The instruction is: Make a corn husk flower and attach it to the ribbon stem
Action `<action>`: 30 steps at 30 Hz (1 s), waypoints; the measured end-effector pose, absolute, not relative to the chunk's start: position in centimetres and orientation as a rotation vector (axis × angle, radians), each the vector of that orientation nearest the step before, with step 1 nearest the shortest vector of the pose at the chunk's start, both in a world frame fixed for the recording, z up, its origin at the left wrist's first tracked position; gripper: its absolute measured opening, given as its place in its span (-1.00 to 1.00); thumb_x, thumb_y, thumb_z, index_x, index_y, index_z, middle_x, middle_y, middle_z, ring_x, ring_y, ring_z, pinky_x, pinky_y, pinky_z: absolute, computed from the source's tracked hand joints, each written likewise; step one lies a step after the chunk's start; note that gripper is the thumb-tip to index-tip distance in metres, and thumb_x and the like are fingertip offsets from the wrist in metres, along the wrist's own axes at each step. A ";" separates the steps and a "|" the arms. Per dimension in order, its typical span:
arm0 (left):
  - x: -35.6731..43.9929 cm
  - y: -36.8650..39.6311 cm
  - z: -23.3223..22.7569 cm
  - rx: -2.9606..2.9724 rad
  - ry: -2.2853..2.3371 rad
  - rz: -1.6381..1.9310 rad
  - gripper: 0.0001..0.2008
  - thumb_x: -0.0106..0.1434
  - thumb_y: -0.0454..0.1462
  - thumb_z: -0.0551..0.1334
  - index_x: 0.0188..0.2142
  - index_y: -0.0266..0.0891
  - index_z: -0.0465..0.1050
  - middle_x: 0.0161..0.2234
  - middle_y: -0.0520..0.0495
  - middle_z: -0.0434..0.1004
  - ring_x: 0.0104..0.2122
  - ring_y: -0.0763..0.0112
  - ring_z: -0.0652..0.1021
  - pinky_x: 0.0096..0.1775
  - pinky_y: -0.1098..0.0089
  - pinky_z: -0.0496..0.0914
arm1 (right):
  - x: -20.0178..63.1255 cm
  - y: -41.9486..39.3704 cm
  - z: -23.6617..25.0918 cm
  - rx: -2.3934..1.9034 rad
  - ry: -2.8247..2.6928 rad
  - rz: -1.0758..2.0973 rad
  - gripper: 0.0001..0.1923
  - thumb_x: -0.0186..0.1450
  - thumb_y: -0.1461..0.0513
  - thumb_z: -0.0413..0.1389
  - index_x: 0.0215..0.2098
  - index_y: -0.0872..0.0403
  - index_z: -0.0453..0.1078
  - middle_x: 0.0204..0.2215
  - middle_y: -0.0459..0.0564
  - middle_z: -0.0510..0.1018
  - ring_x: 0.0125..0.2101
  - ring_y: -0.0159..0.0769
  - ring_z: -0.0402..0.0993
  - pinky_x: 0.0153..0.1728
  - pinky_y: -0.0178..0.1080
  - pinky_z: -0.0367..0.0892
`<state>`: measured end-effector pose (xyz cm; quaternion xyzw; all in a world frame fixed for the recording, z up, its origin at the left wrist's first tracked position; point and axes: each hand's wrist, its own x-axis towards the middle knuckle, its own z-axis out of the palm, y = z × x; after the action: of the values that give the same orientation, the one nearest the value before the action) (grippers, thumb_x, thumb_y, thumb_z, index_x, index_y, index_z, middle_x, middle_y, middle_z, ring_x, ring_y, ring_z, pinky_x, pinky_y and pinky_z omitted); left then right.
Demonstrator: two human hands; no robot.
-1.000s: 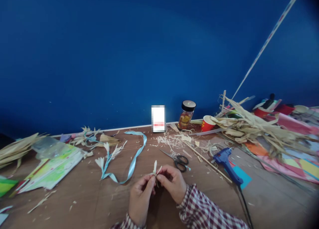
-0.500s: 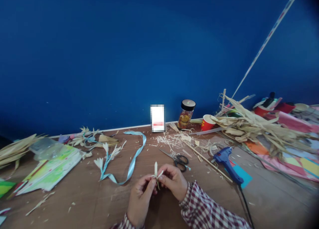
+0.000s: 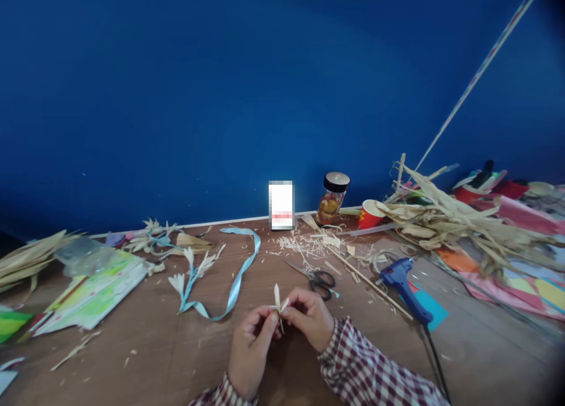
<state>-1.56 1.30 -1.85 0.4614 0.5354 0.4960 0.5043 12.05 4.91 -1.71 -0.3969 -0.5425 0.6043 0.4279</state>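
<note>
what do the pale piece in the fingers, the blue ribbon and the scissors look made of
Pale piece: matte, probably dried husk or plant fibre, though paper is possible; its slim strips look leaf-like. Blue ribbon: likely satin, smooth with a soft sheen along its curves. Scissors: thin grey blades, apparently metal; dark handles, probably plastic.

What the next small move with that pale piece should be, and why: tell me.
Probably have the left hand steady the pale piece while the right hand eases the right-leaning strip toward the upright strip. Both hands pinch the piece low down, and these strips splay apart above the grip.
</note>
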 end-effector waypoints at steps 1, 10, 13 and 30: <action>-1.5 1.3 -1.8 1.102 1.288 1.203 -0.83 0.13 -0.22 0.15 -0.44 -0.27 0.43 -0.61 0.05 0.38 -0.56 0.49 0.39 -0.46 0.48 0.30 | 12.1 4.9 -1.7 -0.982 -1.364 1.511 -0.81 0.10 0.15 0.15 -0.48 0.14 0.34 -0.64 -0.17 0.37 -0.63 -0.49 0.25 -0.58 -0.41 0.16; -1.5 1.5 -2.0 0.966 1.137 1.159 -0.82 0.14 -0.18 0.14 -0.38 -0.26 0.39 -0.57 0.06 0.38 -0.56 0.49 0.38 -0.49 0.47 0.32 | 12.3 4.9 -1.5 -0.934 -1.390 1.599 -0.80 0.18 0.13 0.08 -0.41 0.13 0.31 -0.62 -0.15 0.38 -0.63 -0.51 0.27 -0.62 -0.44 0.15; -1.5 1.6 -2.0 0.945 1.142 1.142 -0.81 0.13 -0.17 0.15 -0.41 -0.26 0.38 -0.56 0.05 0.38 -0.56 0.49 0.38 -0.50 0.47 0.32 | 12.1 4.7 -1.4 -0.939 -1.395 1.579 -0.81 0.17 0.13 0.07 -0.41 0.12 0.30 -0.62 -0.15 0.38 -0.63 -0.50 0.27 -0.61 -0.43 0.17; -1.0 1.4 -1.9 0.924 1.156 1.202 -0.82 0.11 -0.18 0.17 -0.37 -0.26 0.41 -0.54 0.04 0.40 -0.55 0.49 0.39 -0.50 0.47 0.32 | 11.4 4.0 -0.4 -0.891 -1.253 1.527 -0.93 0.07 0.29 0.09 -0.50 0.11 0.25 -0.52 -0.13 0.31 -0.60 -0.51 0.26 -0.62 -0.43 0.23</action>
<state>-1.04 1.43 -1.93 0.3952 0.4943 0.5142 0.5789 11.38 4.05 -0.41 -0.3631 -0.5108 0.6228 0.4684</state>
